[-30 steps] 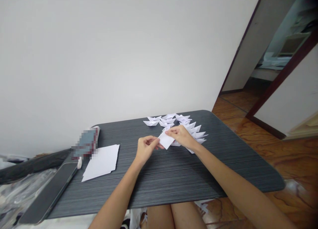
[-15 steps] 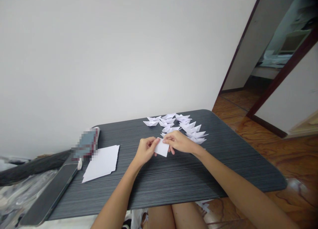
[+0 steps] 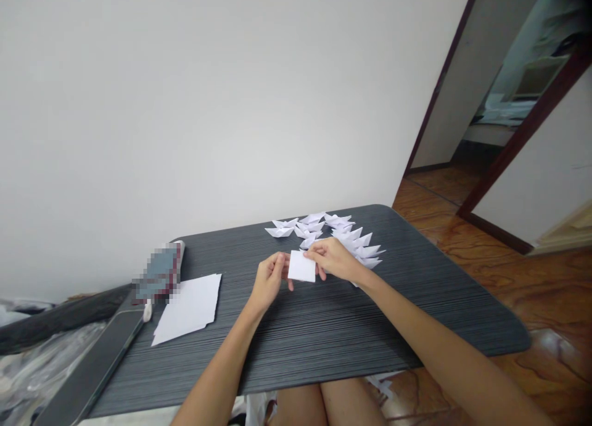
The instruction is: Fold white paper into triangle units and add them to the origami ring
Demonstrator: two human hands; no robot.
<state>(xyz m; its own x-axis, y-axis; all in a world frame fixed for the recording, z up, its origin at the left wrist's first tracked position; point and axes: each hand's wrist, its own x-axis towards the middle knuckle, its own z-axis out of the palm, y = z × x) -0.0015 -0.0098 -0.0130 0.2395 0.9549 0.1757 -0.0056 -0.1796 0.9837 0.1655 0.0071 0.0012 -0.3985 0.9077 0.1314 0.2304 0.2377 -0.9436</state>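
A small folded white paper (image 3: 302,267) is held between both my hands, just above the dark striped table (image 3: 324,327). My left hand (image 3: 267,280) pinches its left edge with closed fingers. My right hand (image 3: 333,259) grips its upper right side, fingers curled. Behind my right hand lie several folded white paper boats (image 3: 340,232) in a cluster on the table's far side.
A stack of white paper sheets (image 3: 189,304) lies at the table's left. Beside it sit a blurred grey-red object (image 3: 160,273) and a dark phone (image 3: 90,373) at the left edge. Wooden floor and an open doorway (image 3: 513,105) are on the right.
The paper has turned from a tilted diamond pose to a flatter, squarer one facing me, and both hands have shifted slightly around it.
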